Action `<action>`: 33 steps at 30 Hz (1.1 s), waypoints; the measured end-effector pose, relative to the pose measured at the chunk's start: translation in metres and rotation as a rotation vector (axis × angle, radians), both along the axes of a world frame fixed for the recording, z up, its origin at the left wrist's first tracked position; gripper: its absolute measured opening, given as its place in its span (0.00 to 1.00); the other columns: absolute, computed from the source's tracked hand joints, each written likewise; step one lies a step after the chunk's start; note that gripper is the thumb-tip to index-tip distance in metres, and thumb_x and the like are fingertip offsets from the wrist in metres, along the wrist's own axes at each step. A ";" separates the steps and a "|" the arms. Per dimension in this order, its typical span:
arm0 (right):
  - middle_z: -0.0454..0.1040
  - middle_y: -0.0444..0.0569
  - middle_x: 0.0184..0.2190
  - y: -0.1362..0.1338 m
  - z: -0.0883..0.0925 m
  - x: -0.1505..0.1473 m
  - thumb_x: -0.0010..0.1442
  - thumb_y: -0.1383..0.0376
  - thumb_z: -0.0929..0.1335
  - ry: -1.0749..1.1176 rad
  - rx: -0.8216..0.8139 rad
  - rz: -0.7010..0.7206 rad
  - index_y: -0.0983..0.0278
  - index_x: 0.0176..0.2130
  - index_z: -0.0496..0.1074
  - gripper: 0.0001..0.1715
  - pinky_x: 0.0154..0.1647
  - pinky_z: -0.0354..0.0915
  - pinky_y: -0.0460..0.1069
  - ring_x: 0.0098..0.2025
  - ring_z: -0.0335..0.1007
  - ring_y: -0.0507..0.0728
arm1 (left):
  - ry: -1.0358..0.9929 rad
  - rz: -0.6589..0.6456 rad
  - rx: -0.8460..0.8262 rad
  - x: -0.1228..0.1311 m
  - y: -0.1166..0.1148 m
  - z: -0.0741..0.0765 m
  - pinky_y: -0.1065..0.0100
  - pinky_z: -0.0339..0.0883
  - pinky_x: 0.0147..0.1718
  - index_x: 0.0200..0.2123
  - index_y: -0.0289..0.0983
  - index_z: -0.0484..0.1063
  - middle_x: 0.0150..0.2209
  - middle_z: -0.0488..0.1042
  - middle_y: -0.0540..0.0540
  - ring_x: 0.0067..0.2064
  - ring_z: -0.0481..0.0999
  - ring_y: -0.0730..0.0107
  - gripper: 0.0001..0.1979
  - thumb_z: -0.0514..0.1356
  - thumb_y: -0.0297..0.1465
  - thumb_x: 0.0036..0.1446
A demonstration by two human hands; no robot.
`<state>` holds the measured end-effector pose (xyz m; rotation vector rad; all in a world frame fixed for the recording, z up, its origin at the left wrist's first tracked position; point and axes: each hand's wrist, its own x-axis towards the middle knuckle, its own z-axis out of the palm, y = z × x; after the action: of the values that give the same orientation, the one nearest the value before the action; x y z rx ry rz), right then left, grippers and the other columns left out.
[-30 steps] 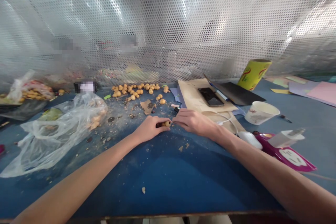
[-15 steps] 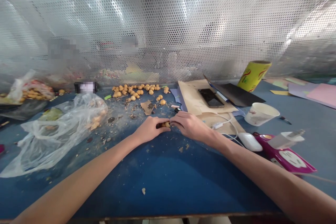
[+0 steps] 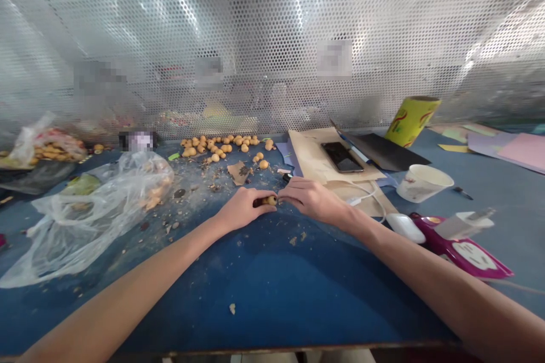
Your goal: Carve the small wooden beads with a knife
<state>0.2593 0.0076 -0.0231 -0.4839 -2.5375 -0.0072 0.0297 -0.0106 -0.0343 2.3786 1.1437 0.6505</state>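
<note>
My left hand (image 3: pixel 243 208) is closed round a small tan gourd (image 3: pixel 269 201), whose dark-holed end points right, between thumb and index finger. A darker brown part of what it grips lies deeper in the hand. Just right of it, my right hand (image 3: pixel 310 199) is closed in a pinch, its fingertips close to the gourd's end. A black rounded end of a thin tool (image 3: pixel 286 177) sticks out above the right fingers; the rest of that tool is hidden. Several small gourds (image 3: pixel 215 147) lie in a group beyond the hands, near a torn brown scrap (image 3: pixel 238 173).
A clear plastic bag (image 3: pixel 85 221) lies left on the blue table (image 3: pixel 272 295), amid crumbs. To the right are a phone (image 3: pixel 342 157) on brown paper, a paper cup (image 3: pixel 423 183), a yellow tube (image 3: pixel 412 122), a white case (image 3: pixel 405 228) and a magenta power strip (image 3: pixel 443 247). Perforated metal (image 3: pixel 272 28) stands behind.
My right hand has shifted slightly right, away from the gourd, so its holed end now shows. My left hand keeps its hold almost unmoved.
</note>
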 end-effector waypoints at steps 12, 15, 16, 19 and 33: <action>0.74 0.51 0.31 -0.003 0.007 0.000 0.69 0.66 0.61 -0.033 0.004 0.001 0.67 0.40 0.73 0.13 0.39 0.67 0.50 0.36 0.67 0.55 | 0.003 0.003 0.014 0.000 -0.001 0.001 0.71 0.62 0.29 0.48 0.44 0.77 0.30 0.77 0.51 0.28 0.70 0.71 0.14 0.61 0.40 0.60; 0.73 0.51 0.31 -0.001 0.007 0.000 0.69 0.67 0.61 -0.065 0.000 0.026 0.67 0.39 0.73 0.14 0.38 0.66 0.50 0.35 0.66 0.55 | -0.012 0.016 0.014 0.000 0.000 0.000 0.70 0.64 0.31 0.50 0.43 0.76 0.33 0.78 0.49 0.30 0.72 0.69 0.16 0.62 0.41 0.60; 0.73 0.51 0.31 -0.001 0.008 0.001 0.70 0.67 0.60 -0.075 0.006 0.036 0.67 0.39 0.73 0.14 0.38 0.66 0.50 0.35 0.66 0.55 | -0.015 0.020 0.008 0.000 0.000 -0.001 0.70 0.64 0.31 0.50 0.43 0.76 0.33 0.78 0.49 0.30 0.73 0.69 0.17 0.61 0.41 0.60; 0.73 0.51 0.31 0.001 0.007 0.004 0.70 0.66 0.60 -0.070 0.018 0.033 0.67 0.39 0.73 0.14 0.38 0.65 0.50 0.35 0.65 0.55 | -0.007 0.027 -0.007 0.000 0.000 -0.001 0.70 0.65 0.29 0.49 0.43 0.76 0.33 0.78 0.48 0.29 0.73 0.69 0.17 0.60 0.43 0.60; 0.72 0.49 0.28 0.002 0.005 0.000 0.70 0.67 0.59 -0.087 0.120 -0.020 0.67 0.36 0.74 0.17 0.38 0.63 0.50 0.33 0.64 0.54 | -0.007 0.046 0.031 0.000 0.001 -0.004 0.69 0.65 0.31 0.48 0.43 0.77 0.31 0.77 0.49 0.29 0.72 0.70 0.18 0.62 0.43 0.58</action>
<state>0.2592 0.0094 -0.0185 -0.4713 -2.5981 -0.1905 0.0302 -0.0101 -0.0378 2.3806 1.1971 0.6959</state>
